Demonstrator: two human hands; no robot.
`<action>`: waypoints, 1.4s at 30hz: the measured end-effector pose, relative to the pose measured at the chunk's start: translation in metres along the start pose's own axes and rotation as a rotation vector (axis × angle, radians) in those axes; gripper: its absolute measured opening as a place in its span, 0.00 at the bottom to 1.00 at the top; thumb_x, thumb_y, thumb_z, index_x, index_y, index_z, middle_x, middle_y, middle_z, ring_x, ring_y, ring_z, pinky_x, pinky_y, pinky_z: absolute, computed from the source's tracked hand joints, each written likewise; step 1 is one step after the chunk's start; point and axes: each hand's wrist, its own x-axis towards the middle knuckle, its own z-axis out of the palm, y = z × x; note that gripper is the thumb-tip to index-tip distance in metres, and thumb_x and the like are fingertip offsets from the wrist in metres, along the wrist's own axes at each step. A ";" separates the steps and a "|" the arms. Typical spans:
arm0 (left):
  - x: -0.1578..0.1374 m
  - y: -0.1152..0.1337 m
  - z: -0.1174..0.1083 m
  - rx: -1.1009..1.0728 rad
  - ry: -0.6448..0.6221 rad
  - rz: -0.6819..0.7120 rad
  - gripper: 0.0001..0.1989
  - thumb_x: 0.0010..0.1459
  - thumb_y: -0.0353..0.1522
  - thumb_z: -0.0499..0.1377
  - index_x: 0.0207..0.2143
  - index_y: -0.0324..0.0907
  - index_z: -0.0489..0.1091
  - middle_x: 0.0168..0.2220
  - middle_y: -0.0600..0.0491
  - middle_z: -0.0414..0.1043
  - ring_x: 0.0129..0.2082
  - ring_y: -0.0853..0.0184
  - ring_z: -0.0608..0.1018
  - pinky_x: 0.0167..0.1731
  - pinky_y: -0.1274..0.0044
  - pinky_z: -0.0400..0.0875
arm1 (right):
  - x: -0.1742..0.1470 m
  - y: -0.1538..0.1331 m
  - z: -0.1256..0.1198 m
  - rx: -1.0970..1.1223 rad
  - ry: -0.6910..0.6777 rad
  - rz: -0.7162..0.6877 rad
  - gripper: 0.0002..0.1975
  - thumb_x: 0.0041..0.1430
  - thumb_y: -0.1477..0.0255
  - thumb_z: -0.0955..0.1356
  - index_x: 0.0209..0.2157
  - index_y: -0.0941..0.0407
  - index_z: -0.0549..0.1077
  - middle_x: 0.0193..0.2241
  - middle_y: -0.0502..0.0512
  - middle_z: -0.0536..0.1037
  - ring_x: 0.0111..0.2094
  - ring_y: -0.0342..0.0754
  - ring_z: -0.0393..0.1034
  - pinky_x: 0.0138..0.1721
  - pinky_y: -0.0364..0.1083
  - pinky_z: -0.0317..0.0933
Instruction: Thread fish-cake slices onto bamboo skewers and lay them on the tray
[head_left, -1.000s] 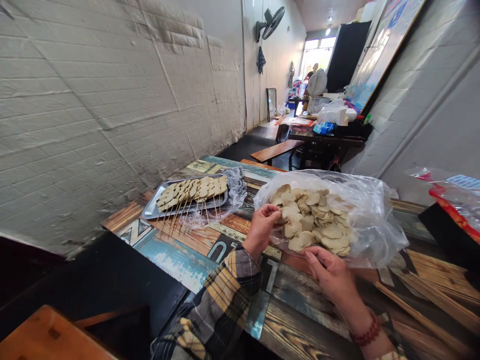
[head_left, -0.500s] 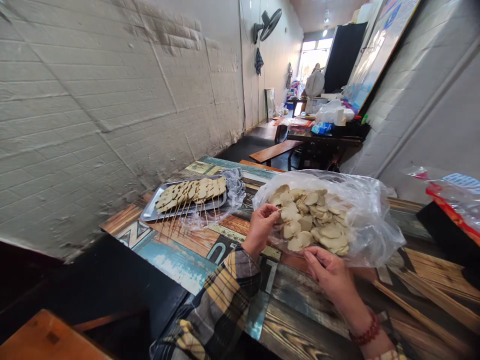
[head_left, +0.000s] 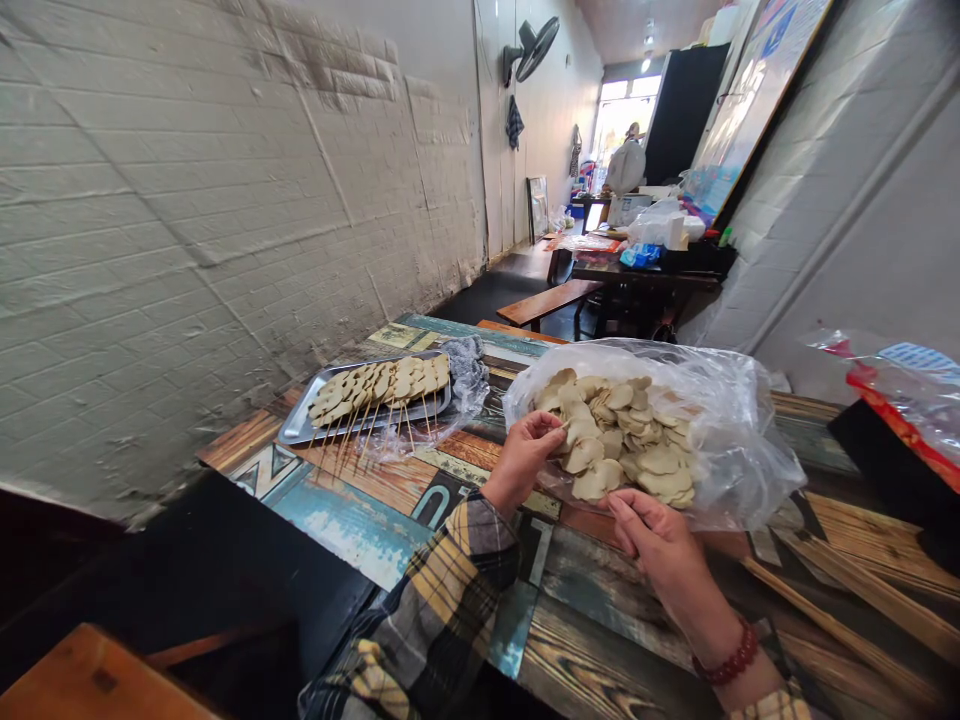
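My left hand (head_left: 531, 452) is closed in a pinch at the left edge of a pile of pale, flat slices (head_left: 656, 460). Its fingertips meet the rim of one slice. Lower right, my right hand (head_left: 654, 532) pinches what looks like the end of a thin skewer, mostly hidden by fingers and slices. Several slices overlap in a row between both hands. The pile lies on an open clear plastic bag (head_left: 739, 455). Left of it, a metal tray (head_left: 296, 425) bears skewered slices (head_left: 379, 388), their bamboo sticks (head_left: 409, 425) pointing toward me.
Loose bamboo skewers (head_left: 832, 620) lie on the patchwork wooden table (head_left: 600, 650) at right. Beyond them is a dark box (head_left: 877, 450) with red-edged plastic packaging. Crumpled plastic (head_left: 466, 375) touches the tray. A bench (head_left: 551, 302) and a cluttered table (head_left: 652, 270) stand farther back.
My left hand has shifted very slightly right and down along the slices. My right hand stays nearly still, and the view has drifted a little.
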 end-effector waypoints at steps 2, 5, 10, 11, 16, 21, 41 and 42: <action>0.000 0.001 0.000 -0.072 -0.004 -0.053 0.20 0.37 0.39 0.72 0.30 0.38 0.69 0.26 0.58 0.68 0.23 0.75 0.69 0.23 0.82 0.63 | 0.000 0.000 0.000 0.070 -0.011 0.037 0.22 0.54 0.50 0.67 0.31 0.57 0.71 0.12 0.40 0.57 0.15 0.37 0.44 0.15 0.39 0.37; -0.002 0.002 0.000 -0.117 -0.040 -0.107 0.23 0.38 0.40 0.72 0.34 0.38 0.69 0.29 0.56 0.69 0.25 0.73 0.72 0.24 0.81 0.66 | -0.001 -0.001 0.000 0.128 -0.017 0.075 0.21 0.53 0.51 0.68 0.31 0.56 0.71 0.13 0.40 0.57 0.15 0.37 0.43 0.15 0.39 0.35; -0.003 0.002 -0.001 -0.121 -0.115 -0.111 0.23 0.36 0.35 0.73 0.32 0.38 0.67 0.26 0.58 0.68 0.22 0.76 0.71 0.22 0.83 0.66 | -0.001 -0.003 0.000 0.151 -0.006 0.063 0.18 0.53 0.54 0.68 0.31 0.55 0.72 0.13 0.41 0.57 0.15 0.38 0.44 0.15 0.40 0.36; -0.003 0.002 -0.001 -0.122 -0.112 -0.110 0.23 0.35 0.35 0.73 0.31 0.38 0.66 0.24 0.59 0.68 0.21 0.76 0.70 0.21 0.83 0.66 | -0.001 -0.004 0.000 0.153 -0.009 0.059 0.17 0.53 0.54 0.68 0.31 0.55 0.72 0.13 0.41 0.57 0.15 0.38 0.44 0.16 0.40 0.36; -0.001 0.000 -0.004 -0.110 -0.141 -0.124 0.25 0.35 0.36 0.73 0.30 0.40 0.63 0.21 0.60 0.68 0.17 0.73 0.71 0.19 0.81 0.67 | -0.001 -0.005 0.001 0.162 -0.034 0.074 0.17 0.53 0.54 0.68 0.30 0.55 0.71 0.13 0.41 0.57 0.14 0.38 0.42 0.15 0.40 0.34; -0.002 0.002 -0.002 -0.110 -0.136 -0.117 0.23 0.37 0.36 0.72 0.31 0.39 0.66 0.23 0.59 0.68 0.18 0.74 0.71 0.19 0.81 0.68 | -0.001 -0.002 0.000 0.116 -0.013 0.043 0.19 0.54 0.53 0.67 0.31 0.56 0.71 0.13 0.40 0.57 0.14 0.38 0.44 0.15 0.40 0.36; 0.000 -0.001 -0.002 -0.122 -0.094 -0.166 0.19 0.35 0.38 0.73 0.25 0.35 0.73 0.22 0.54 0.71 0.21 0.74 0.70 0.23 0.81 0.63 | -0.001 0.000 0.000 -0.211 -0.037 -0.088 0.19 0.59 0.56 0.63 0.33 0.58 0.75 0.15 0.43 0.61 0.17 0.41 0.54 0.19 0.41 0.48; 0.001 0.000 -0.002 -0.121 -0.088 -0.161 0.20 0.34 0.39 0.73 0.25 0.35 0.72 0.22 0.54 0.71 0.21 0.74 0.70 0.23 0.81 0.63 | -0.001 0.001 0.000 -0.244 -0.029 -0.111 0.19 0.59 0.56 0.63 0.33 0.58 0.75 0.15 0.43 0.62 0.18 0.41 0.55 0.20 0.41 0.49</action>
